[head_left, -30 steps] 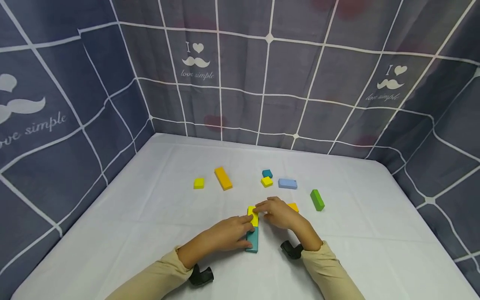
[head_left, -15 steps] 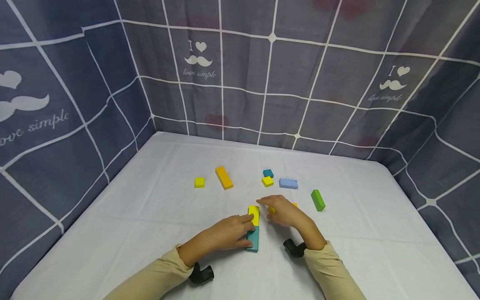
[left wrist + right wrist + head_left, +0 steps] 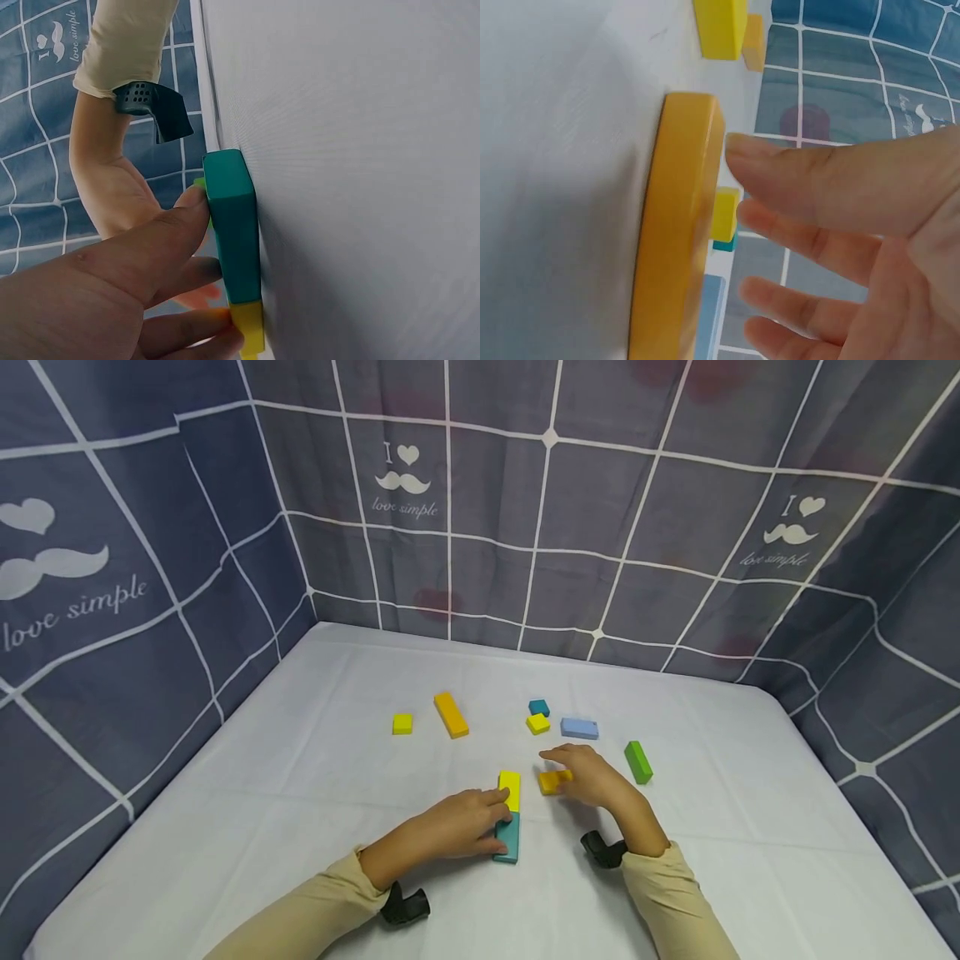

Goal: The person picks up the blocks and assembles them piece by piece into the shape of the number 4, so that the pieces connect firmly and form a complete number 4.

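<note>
A teal block [image 3: 507,838] and a yellow block [image 3: 510,790] lie end to end on the white table. My left hand [image 3: 468,825] rests on their tops from the left. In the left wrist view its thumb touches the teal block [image 3: 234,225], and lower fingertips lie against the yellow block [image 3: 249,324]. My right hand [image 3: 592,774] hovers over an orange block [image 3: 551,782] just right of the pair and partly covers it. In the right wrist view thumb and fingers are spread apart above the orange block [image 3: 676,225], holding nothing.
Farther back lie a yellow square block [image 3: 402,724], a long orange block [image 3: 452,716], a small teal block [image 3: 539,707], a small yellow block [image 3: 537,723] and a light blue block [image 3: 580,728]. A green block [image 3: 638,762] is at right. Dark checked curtains [image 3: 495,493] surround the table.
My right hand has left the yellow block's far end and moved right, over the orange block, which now shows more. My left hand stays on the teal and yellow blocks.
</note>
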### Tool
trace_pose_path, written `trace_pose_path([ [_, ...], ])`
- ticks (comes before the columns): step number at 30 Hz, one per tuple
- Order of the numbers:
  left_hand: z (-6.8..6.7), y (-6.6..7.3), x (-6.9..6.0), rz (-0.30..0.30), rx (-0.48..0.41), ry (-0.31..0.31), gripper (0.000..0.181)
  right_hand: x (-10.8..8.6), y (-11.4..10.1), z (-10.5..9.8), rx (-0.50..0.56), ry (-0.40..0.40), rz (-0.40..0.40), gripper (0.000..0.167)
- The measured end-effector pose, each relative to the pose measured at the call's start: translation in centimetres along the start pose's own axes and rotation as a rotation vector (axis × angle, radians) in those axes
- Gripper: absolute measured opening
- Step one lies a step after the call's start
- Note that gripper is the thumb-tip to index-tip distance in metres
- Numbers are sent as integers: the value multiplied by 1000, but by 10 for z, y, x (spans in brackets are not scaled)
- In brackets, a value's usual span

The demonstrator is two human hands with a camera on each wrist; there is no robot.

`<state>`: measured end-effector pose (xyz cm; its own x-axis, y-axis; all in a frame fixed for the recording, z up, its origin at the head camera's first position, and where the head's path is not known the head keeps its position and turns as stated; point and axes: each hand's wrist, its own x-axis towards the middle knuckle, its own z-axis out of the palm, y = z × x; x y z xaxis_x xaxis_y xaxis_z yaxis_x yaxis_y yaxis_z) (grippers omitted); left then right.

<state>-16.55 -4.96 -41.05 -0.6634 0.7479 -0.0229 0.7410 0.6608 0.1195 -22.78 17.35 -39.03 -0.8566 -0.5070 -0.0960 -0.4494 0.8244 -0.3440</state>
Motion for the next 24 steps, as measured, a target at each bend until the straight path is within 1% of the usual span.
trace_pose_path([
  [5, 1, 0, 1, 0, 3, 1, 43, 0, 3, 1, 7, -7, 3, 49],
  [11, 0, -1, 1, 0, 9, 2, 43, 1, 3, 1, 24, -18, 46, 49],
  [16, 0, -1, 0, 9, 12, 2, 43, 2, 3, 2, 28, -27, 65, 50],
  [19, 0, -2, 0, 9, 13, 2, 42, 3, 4, 2, 33, -22, 52, 51],
  [24, -2, -1, 0, 14, 6, 4, 42, 9, 7, 1, 56, 10, 34, 51],
])
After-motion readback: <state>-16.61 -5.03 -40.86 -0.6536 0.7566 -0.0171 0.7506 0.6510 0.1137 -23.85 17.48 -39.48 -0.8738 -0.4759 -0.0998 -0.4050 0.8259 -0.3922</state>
